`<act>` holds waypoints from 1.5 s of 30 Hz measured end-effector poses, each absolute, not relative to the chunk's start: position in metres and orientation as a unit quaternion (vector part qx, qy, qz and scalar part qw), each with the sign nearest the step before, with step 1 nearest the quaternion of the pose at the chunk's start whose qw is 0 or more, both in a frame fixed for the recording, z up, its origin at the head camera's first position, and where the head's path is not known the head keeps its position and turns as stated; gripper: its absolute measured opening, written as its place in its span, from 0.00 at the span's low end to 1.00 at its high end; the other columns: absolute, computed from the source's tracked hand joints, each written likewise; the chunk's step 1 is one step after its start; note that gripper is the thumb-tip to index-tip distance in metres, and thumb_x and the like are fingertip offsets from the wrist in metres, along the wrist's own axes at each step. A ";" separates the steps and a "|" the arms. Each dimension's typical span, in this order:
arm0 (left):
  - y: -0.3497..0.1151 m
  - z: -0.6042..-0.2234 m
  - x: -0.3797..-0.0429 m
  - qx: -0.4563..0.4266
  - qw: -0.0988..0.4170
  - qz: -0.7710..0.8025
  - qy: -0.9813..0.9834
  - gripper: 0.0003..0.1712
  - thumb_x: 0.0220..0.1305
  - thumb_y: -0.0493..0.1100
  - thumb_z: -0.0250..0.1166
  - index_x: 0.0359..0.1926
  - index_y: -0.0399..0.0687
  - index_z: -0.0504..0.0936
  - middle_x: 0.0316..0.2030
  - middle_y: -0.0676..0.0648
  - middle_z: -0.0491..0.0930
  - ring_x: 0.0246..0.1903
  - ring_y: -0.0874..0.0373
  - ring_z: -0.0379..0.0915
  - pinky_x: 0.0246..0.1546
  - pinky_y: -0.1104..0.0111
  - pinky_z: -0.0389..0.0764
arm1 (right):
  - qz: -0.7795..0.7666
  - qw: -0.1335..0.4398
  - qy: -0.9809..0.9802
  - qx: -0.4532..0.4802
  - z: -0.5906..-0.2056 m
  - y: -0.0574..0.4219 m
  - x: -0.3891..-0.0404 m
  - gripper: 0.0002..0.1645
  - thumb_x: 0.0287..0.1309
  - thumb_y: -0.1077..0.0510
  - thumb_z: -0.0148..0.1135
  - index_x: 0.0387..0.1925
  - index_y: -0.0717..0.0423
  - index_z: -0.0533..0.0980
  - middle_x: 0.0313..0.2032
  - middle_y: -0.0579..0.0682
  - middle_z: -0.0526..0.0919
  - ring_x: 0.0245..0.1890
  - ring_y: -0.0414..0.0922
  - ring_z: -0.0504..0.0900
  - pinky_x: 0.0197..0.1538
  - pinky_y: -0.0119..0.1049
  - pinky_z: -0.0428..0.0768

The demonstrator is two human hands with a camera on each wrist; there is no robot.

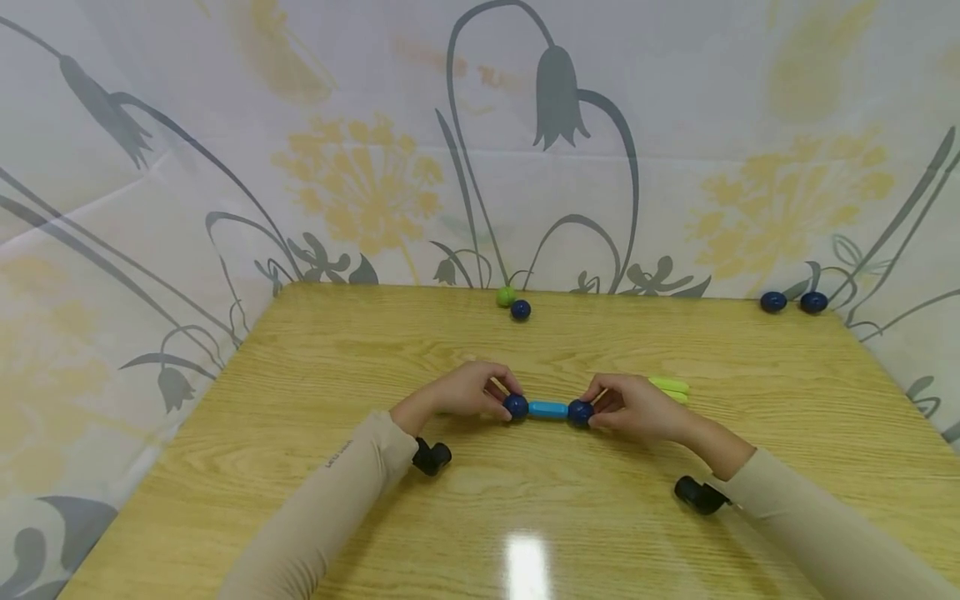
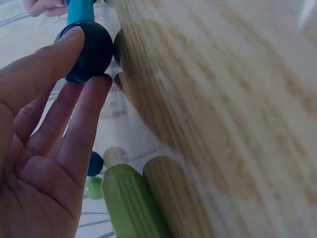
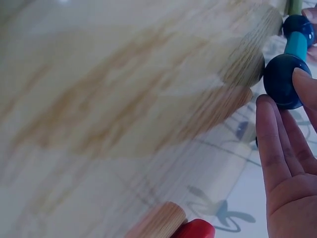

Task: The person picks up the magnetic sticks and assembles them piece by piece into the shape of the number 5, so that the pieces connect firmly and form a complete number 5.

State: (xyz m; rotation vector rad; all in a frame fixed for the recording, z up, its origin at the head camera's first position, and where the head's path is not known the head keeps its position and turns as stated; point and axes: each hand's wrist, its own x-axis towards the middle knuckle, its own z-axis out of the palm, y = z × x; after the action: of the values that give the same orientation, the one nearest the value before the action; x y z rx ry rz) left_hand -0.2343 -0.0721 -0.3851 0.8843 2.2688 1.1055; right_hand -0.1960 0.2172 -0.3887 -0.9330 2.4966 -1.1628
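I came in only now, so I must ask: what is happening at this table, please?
A person's left hand pinches one glossy dark blue ball, and the right hand pinches a matching ball; a light blue faceted rod bridges the two. Yellow-green rods lie just behind the right hand. At the back of the wood-grained table, a light green ball and another dark blue ball sit close together, with two more dark blue balls at the far right.

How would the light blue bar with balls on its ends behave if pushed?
Pushed sideways, the light blue bar would probably roll, since the dark blue balls at its ends look round. It looks straight, so probably stiff. Glossy highlights suggest the balls may feel slippery.
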 end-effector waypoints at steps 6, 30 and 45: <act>-0.071 -0.384 -0.229 0.313 0.223 0.396 0.834 0.17 0.55 0.33 0.68 0.47 0.43 0.78 0.44 0.49 0.75 0.47 0.54 0.75 0.43 0.72 0.77 | -0.401 0.118 0.851 -0.319 -0.389 0.218 -0.196 0.11 0.54 0.66 0.65 0.40 0.62 0.75 0.42 0.57 0.79 0.40 0.49 0.81 0.40 0.32 0.80; -0.113 -0.381 -0.227 0.313 0.107 0.414 0.848 0.16 0.57 0.36 0.67 0.46 0.35 0.79 0.43 0.40 0.78 0.43 0.49 0.73 0.46 0.65 0.76 | -0.405 0.118 0.847 -0.322 -0.387 0.218 -0.195 0.11 0.54 0.66 0.65 0.40 0.61 0.75 0.41 0.57 0.79 0.39 0.49 0.81 0.40 0.33 0.80; -0.129 -0.382 -0.221 0.281 0.132 0.377 0.873 0.16 0.56 0.36 0.68 0.46 0.37 0.78 0.42 0.44 0.78 0.44 0.49 0.75 0.46 0.63 0.77 | -0.399 0.114 0.851 -0.323 -0.388 0.217 -0.196 0.11 0.54 0.67 0.65 0.40 0.62 0.75 0.41 0.57 0.79 0.39 0.49 0.81 0.40 0.32 0.80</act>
State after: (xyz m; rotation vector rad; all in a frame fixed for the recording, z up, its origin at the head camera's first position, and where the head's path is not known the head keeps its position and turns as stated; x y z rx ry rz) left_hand -0.2205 -0.1286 -0.3818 0.8146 2.5333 1.0950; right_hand -0.1955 0.2169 -0.3878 -0.9479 2.4943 -1.1692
